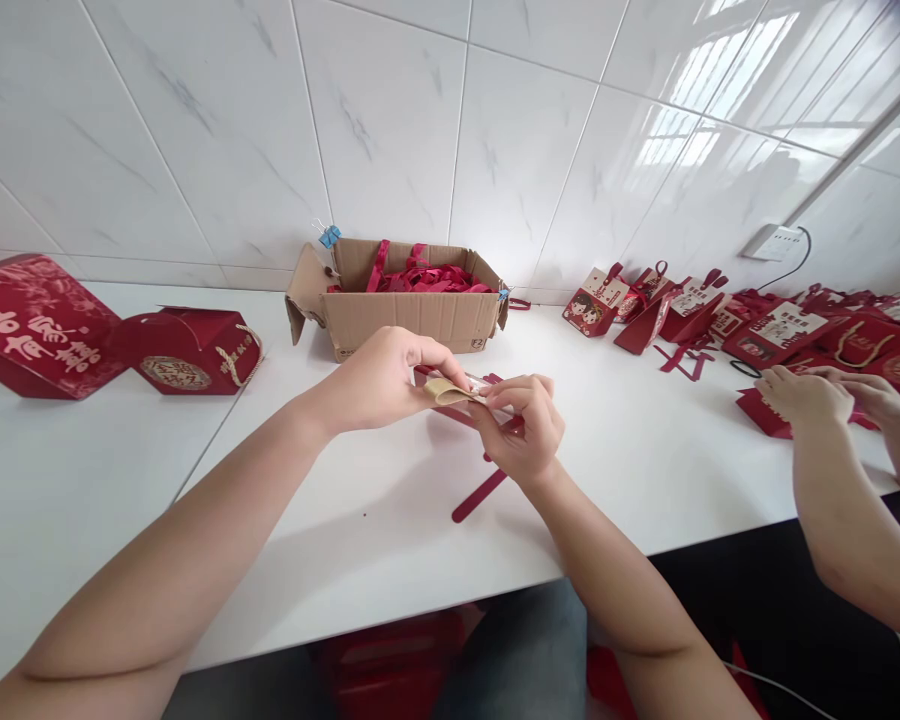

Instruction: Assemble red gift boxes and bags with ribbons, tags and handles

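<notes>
My left hand (pixel 399 378) pinches a folded beige strip (pixel 442 391) between thumb and fingers, just in front of the cardboard box. From the other side my right hand (pixel 523 425) is closed on the same strip's right end, fingertips almost touching those of the left. Whether the strip is paper or tape I cannot tell. Beneath the hands lie dark red strips (pixel 480 496) on the white table, partly hidden by my right hand. Something clear and shiny, perhaps plastic, shows between the hands.
A cardboard box (pixel 412 320) of red ribbons (pixel 427 278) stands against the tiled wall. Red gift boxes (pixel 187 352) sit at the left. More small printed boxes (pixel 596 300) crowd the right, where a co-worker's hands (pixel 810 395) handle a red box (pixel 761 413).
</notes>
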Tool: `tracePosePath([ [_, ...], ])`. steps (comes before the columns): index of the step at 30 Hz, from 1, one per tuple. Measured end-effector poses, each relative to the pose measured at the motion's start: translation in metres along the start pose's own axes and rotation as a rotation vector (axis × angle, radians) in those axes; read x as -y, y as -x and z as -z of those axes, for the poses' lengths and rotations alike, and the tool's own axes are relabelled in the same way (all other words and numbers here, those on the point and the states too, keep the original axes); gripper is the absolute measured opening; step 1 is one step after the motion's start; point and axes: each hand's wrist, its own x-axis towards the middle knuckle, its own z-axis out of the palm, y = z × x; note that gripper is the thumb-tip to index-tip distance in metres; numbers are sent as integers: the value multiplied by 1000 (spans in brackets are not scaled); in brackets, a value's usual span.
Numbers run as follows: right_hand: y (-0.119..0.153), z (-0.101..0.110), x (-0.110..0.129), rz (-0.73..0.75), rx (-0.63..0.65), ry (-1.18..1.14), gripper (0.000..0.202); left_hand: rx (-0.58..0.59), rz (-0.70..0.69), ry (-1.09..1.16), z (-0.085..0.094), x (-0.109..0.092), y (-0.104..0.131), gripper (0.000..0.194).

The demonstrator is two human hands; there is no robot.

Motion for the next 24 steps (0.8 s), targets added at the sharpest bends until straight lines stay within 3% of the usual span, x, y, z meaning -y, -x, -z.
tracePosePath([
  [5, -3, 1, -1, -179, 134, -121, 25, 7, 65, 43, 1, 7, -3, 26],
  [9, -5, 1, -1, -305, 206, -229, 10, 3, 109, 32, 2, 7, -5, 28],
  [24, -9, 8, -5, -433, 332, -281, 10, 70, 136, 84, 4, 6, -7, 18],
])
